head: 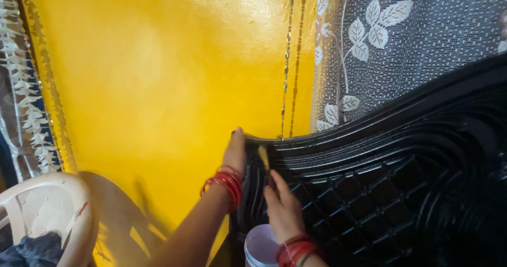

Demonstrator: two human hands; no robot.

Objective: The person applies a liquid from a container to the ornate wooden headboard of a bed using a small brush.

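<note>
1. I am looking down at a black carved headboard (401,193) that is standing against a yellow wall (158,77).
2. My left hand (235,153) is gripping the left end of the headboard, with the fingers closed over its top corner and red bangles (224,182) sitting on the wrist.
3. My right hand (282,209) is holding a small paintbrush (264,159); the fingers are closed narrowly around the handle, low on the carved face.
4. The brush is standing almost upright. Its long axis is running nearly vertical, leaning a little to the left, and the pale bristle tip is pointing up, touching the carved ridges just beside my left hand.
5. A white cup (261,246) is sitting just below my right hand, near the bottom edge of the view. I cannot tell what is inside it.
6. What could go wrong, in my judgement: the brush is working very near the left fingers and near the wall, so a slip could be marking the skin or the yellow paint.
7. The cup is also very close to the right wrist, so a careless move could be knocking it over.
8. A white plastic chair (47,209) is standing at the lower left, and a lace curtain (401,40) is hanging behind the headboard.
</note>
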